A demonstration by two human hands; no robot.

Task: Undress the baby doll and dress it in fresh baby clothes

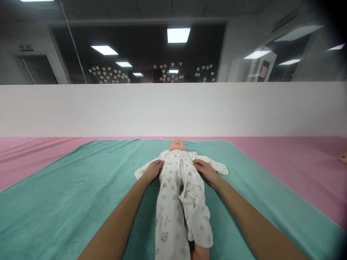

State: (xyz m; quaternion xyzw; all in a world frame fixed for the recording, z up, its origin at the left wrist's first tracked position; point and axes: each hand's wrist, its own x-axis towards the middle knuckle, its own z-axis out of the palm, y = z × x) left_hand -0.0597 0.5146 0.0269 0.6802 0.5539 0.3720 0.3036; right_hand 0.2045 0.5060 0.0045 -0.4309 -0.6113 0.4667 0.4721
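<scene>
A baby doll (176,145) lies on its back on a teal blanket (67,195), head away from me, feet towards me. It wears a white printed sleepsuit (179,195) with the sleeves spread out to both sides. My left hand (153,170) rests on the doll's side under its arm, fingers curled on the sleepsuit cloth. My right hand (204,169) lies on the opposite side, fingers closed against the cloth near the other sleeve. A bare doll foot (200,252) shows at the bottom edge.
The teal blanket lies over a pink sheet (292,159) that covers the wide surface. A low white wall (173,108) runs along the far edge, with dark windows carrying heart stickers above it. A small object (344,157) sits at the far right edge.
</scene>
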